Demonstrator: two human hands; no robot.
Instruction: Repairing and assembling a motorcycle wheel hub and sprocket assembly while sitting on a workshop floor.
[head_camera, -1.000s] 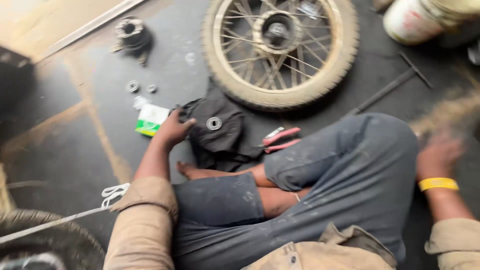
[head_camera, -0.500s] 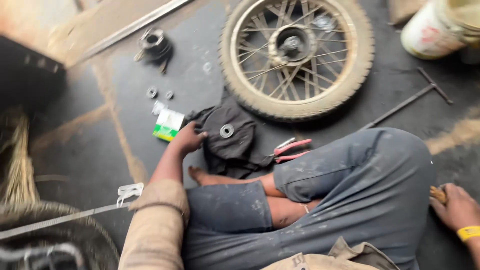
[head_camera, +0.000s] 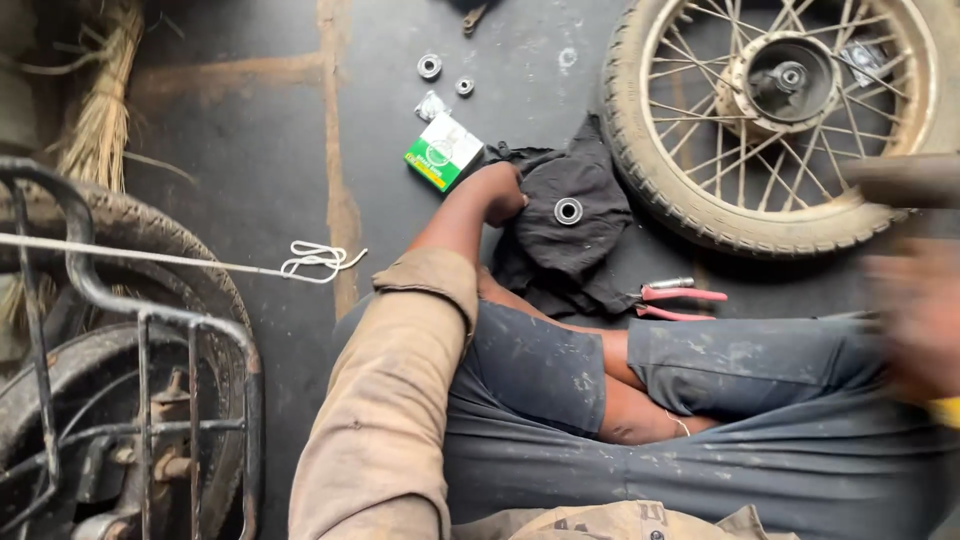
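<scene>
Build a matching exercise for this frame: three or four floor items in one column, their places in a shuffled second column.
Things:
1. green and white cardboard box
2. round silver bearing
3. red-handled pliers
4. spoked motorcycle wheel with tyre

Places:
A. on the black cloth
B. by the seated person's knee, at the cloth's edge
C. top right, flat on the floor
D. just left of the left hand

Pairs: 1-D, 2-A, 3-B, 4-C

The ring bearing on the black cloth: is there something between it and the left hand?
Nothing visible. The ring bearing lies uncovered on the black cloth, and the left hand rests on the cloth's edge beside it, with only bare cloth between them. The right hand is blurred, far off to the side.
</scene>
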